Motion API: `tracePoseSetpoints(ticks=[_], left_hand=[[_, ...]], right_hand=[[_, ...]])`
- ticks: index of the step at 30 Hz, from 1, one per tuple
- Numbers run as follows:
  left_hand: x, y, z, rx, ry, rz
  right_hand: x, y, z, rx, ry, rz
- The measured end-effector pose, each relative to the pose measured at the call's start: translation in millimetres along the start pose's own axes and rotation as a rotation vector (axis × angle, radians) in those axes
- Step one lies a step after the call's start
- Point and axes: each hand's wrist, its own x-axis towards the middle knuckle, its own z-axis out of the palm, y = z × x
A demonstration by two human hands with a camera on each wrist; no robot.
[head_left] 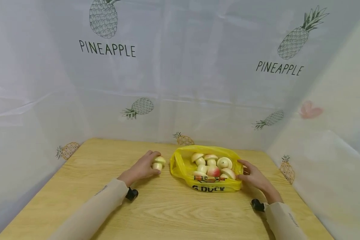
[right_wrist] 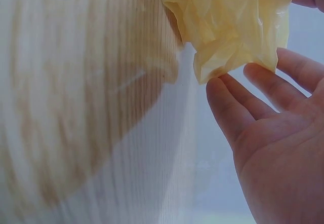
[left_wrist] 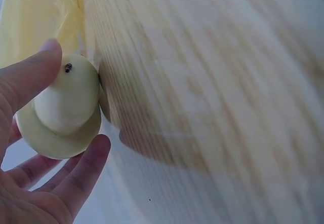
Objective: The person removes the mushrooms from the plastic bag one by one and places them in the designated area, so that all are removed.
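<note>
My left hand holds a pale toy mushroom between thumb and fingertips, left of the bag and close over the tabletop. Its cap is up and its stem down in the head view; a small dark spot marks the stem's end in the left wrist view. Several similar mushrooms lie in an open yellow plastic bag printed "G.DUCK", one with a pinkish-red patch. At the bag's right end, my right hand touches the crumpled plastic with spread, fairly straight fingers, thumb on the near side.
A wooden table bears everything. White sheeting with pineapple prints hangs behind it and along both sides. A black wrist camera sits at the left cuff and another black camera at the right one.
</note>
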Motion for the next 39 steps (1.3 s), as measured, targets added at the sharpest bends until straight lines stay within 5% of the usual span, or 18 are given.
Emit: tracePoseSetpoints(ticks=[39], left_hand=[[2.7, -7.9, -4.7, -0.037, 0.003, 0.007]], right_hand=[[2.2, -1.9, 3.0, -0.021, 0.019, 0.022]])
